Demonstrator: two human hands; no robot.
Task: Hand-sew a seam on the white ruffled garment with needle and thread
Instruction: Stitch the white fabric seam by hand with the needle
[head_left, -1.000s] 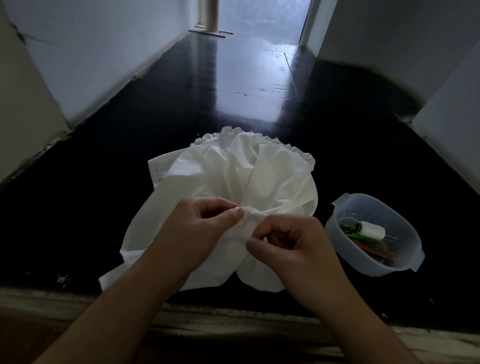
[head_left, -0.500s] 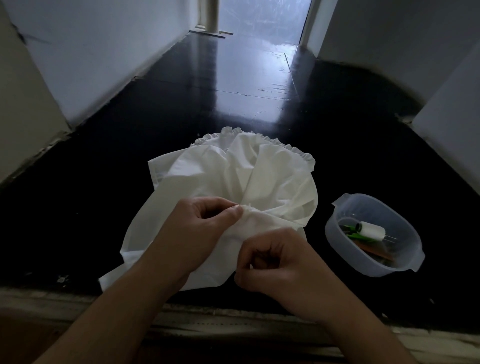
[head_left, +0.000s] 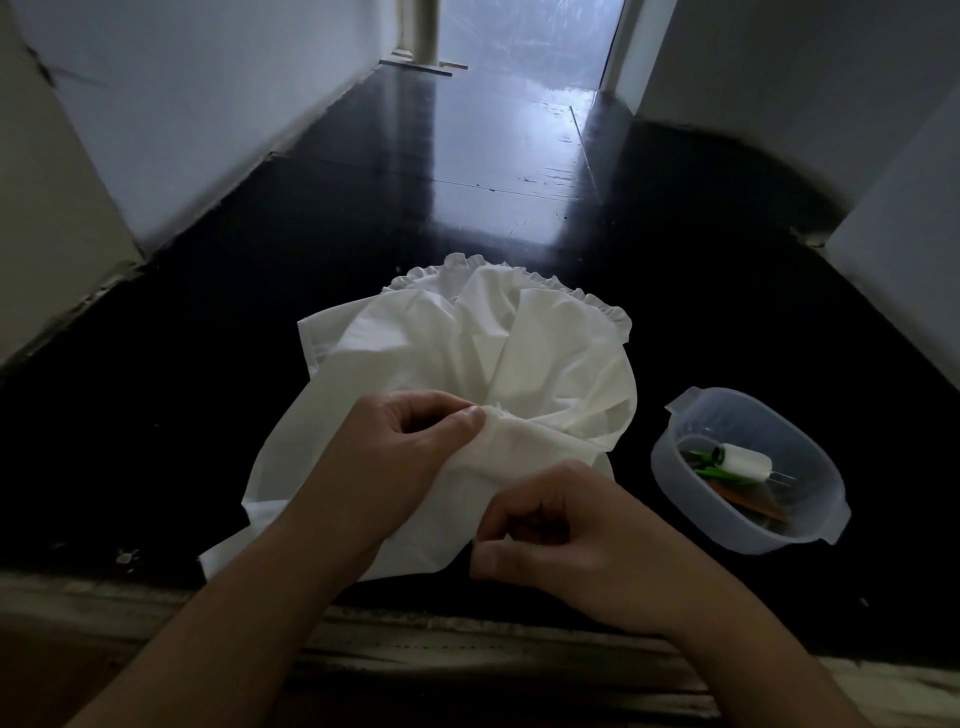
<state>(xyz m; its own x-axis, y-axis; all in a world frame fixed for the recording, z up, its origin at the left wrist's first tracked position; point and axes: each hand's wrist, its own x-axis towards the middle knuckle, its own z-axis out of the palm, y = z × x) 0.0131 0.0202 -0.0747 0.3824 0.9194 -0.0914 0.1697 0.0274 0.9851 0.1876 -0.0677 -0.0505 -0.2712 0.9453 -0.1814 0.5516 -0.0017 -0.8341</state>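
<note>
From the head camera, a white ruffled garment lies bunched up on a shiny black floor, right in front of the person. Its frilly edge is on the far side.

The left hand pinches a fold of the cloth between the thumb and the curled fingers, near the middle of the garment. The right hand is lower and closer to the person, at the near edge of the cloth. Its fingers are curled in tight and its thumb lies along the side. It touches the cloth, but I cannot tell what it is pinching. The needle and thread are too small to see.

To the right, apart from the garment, sits a clear plastic tub. Inside it are a white spool and some green things.

White walls stand on both sides of the floor.
</note>
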